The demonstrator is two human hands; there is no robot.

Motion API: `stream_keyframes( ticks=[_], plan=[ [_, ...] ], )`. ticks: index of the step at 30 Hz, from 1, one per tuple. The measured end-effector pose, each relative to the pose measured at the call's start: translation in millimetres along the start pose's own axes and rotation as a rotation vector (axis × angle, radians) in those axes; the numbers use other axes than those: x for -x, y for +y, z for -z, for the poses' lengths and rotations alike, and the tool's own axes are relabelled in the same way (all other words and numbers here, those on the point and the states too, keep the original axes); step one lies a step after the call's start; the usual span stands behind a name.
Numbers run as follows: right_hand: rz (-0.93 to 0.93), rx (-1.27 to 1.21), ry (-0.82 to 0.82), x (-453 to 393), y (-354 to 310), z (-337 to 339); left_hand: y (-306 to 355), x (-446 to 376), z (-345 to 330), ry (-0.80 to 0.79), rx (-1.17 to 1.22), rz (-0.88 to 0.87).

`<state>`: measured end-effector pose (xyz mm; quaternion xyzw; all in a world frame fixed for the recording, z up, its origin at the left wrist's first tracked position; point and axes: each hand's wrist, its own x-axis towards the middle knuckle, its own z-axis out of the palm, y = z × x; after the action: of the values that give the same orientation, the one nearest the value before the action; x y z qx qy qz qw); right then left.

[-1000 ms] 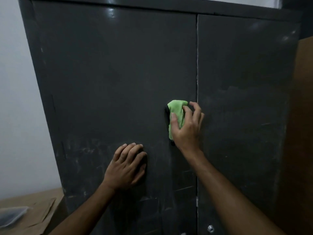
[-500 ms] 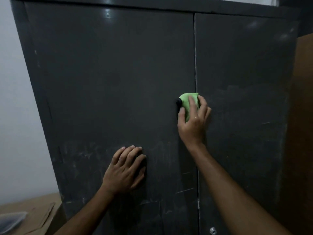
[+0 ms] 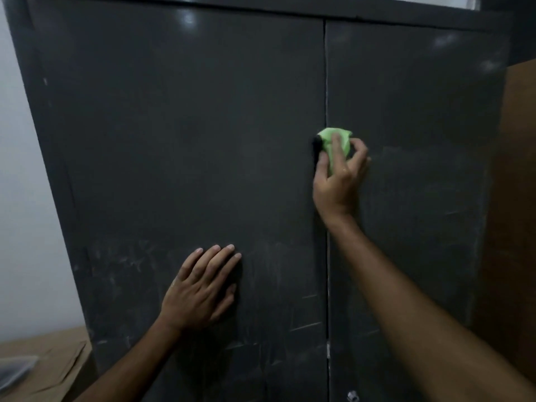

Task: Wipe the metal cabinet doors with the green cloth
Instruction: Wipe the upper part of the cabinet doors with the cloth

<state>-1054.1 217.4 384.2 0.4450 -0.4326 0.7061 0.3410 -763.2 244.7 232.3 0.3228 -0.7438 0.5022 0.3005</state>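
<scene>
**Green cloth held against the seam between the two doors**

We see a dark grey metal cabinet (image 3: 203,126) filling most of the head view, its left door (image 3: 179,146) and right door (image 3: 414,126) meeting at a thin vertical seam (image 3: 326,82) just right of centre.

The right hand (image 3: 338,181) reaches up from about 5 o'clock and holds the green cloth (image 3: 333,140) against the metal at the seam, a little above the middle of the picture, toward 2 o'clock from the centre. The cloth is bunched into a small wad. The fingers (image 3: 336,149) curl over it from below, the thumb lies along its left edge, and the cloth shows above the fingertips. A small dark knob or handle (image 3: 316,145) sits just left of the cloth; we cannot tell whether the cloth touches it.

The left hand (image 3: 203,288) comes in from about 7 o'clock and rests flat on the left door, lower down, well apart from the cloth. Its fingers are straight and slightly spread, pointing toward 1 o'clock, and it holds nothing.

Pale scuffs and streaks (image 3: 130,262) mark the lower part of the left door around that hand. At 9 o'clock stands a white wall (image 3: 23,198); at 8 o'clock lies brown cardboard (image 3: 55,361); at 3 o'clock a brown panel (image 3: 516,198) stands beside the cabinet.
</scene>
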Motion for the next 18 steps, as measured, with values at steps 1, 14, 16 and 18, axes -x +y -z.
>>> stream_keyframes(
  ticks=[1, 14, 16, 18],
  plan=[
    [0.098, -0.027, -0.053, 15.3, -4.5, 1.4, -0.2, 0.0, -0.2, -0.001, -0.004, 0.004],
    [0.252, -0.046, -0.179, -8.4, 49.2, 13.3, 9.4, -3.3, -5.6, 0.022, -0.091, 0.044],
    [0.556, -0.071, -0.319, 27.0, 74.2, 31.5, 19.6, -8.0, -4.2, 0.037, -0.09, 0.115],
    [0.791, -0.064, -0.406, 37.6, 106.6, 50.3, 37.5, -20.5, 0.0, 0.064, -0.07, 0.226]
  ],
)
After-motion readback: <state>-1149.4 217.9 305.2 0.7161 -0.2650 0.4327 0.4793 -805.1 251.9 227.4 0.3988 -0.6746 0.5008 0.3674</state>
